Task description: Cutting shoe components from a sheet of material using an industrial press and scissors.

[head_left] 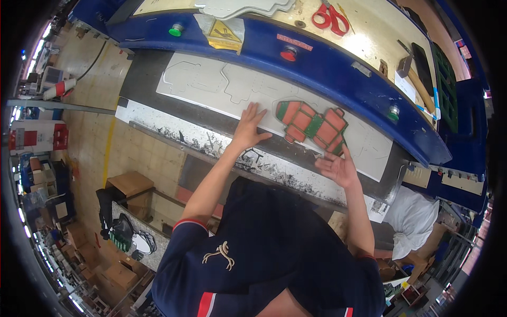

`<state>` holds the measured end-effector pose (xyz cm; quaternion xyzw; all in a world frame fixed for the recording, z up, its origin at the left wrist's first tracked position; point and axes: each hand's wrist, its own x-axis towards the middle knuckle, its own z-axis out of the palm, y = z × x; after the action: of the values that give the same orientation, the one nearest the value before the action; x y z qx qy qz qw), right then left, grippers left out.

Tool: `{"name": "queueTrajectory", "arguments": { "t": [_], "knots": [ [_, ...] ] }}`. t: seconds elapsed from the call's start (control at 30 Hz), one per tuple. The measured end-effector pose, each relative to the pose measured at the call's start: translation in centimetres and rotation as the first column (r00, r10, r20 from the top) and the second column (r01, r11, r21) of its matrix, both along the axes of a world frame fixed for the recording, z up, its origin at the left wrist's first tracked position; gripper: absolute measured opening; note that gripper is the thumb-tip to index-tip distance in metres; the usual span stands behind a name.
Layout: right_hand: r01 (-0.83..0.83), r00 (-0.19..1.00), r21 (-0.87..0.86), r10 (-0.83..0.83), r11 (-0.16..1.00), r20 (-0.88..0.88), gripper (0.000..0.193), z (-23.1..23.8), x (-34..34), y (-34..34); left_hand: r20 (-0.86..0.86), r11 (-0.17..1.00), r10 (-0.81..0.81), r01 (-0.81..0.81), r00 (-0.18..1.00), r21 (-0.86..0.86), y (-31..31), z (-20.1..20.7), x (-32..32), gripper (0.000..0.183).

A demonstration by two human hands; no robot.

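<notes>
A large white die-cut cardboard sheet [211, 84] lies flat on the dark bed of a blue machine. On it sits a printed carton blank [311, 126] with orange-red panels and green edges. My left hand [248, 127] presses flat on the white sheet, fingers spread, just left of the printed blank. Over the blank's lower right corner my right hand [338, 166] hovers open, its fingertips touching or nearly touching the edge. Neither hand grips anything.
The blue machine front [317, 63] carries a green button [176, 29], a red button [288, 53] and a yellow warning label [224, 35]. Red scissors [330, 17] lie on the top shelf. A white bag [414, 219] hangs at right. Brown boxes [131, 184] stand on the floor at left.
</notes>
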<state>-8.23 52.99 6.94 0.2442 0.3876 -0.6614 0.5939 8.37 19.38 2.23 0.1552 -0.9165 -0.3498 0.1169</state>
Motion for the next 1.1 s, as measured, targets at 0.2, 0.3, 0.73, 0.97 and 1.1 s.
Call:
{"name": "queueTrajectory", "arguments": {
  "t": [0.2, 0.3, 0.73, 0.97, 1.1],
  "knots": [
    [0.148, 0.192, 0.752, 0.728, 0.642, -0.658, 0.059, -2.1, 0.6, 2.8, 0.003, 0.997, -0.037, 0.036, 0.999, 0.065, -0.3, -1.5, -3.9, 0.085],
    [0.303, -0.198, 0.602, 0.667, 0.738, -0.718, 0.069, -4.8, 0.5, 2.6, 0.033, 0.995, -0.084, 0.086, 0.996, -0.048, -0.7, -2.3, -4.7, 0.084],
    [0.400, -0.271, 0.528, 0.647, 0.749, -0.713, 0.076, -8.3, -5.6, 1.2, 0.026, 0.990, -0.062, 0.065, 0.998, -0.122, -1.7, -3.4, -6.1, 0.079],
    [0.429, -0.272, 0.485, 0.621, 0.762, -0.735, 0.073, -9.0, -5.2, 1.0, 0.065, 0.991, -0.071, 0.077, 0.995, -0.106, -2.6, -3.6, -6.5, 0.081],
    [0.444, -0.263, 0.481, 0.623, 0.756, -0.737, 0.071, -9.4, -5.1, 1.2, 0.050, 0.991, -0.086, 0.090, 0.995, -0.098, -2.7, -3.3, -6.5, 0.078]
  ]
}}
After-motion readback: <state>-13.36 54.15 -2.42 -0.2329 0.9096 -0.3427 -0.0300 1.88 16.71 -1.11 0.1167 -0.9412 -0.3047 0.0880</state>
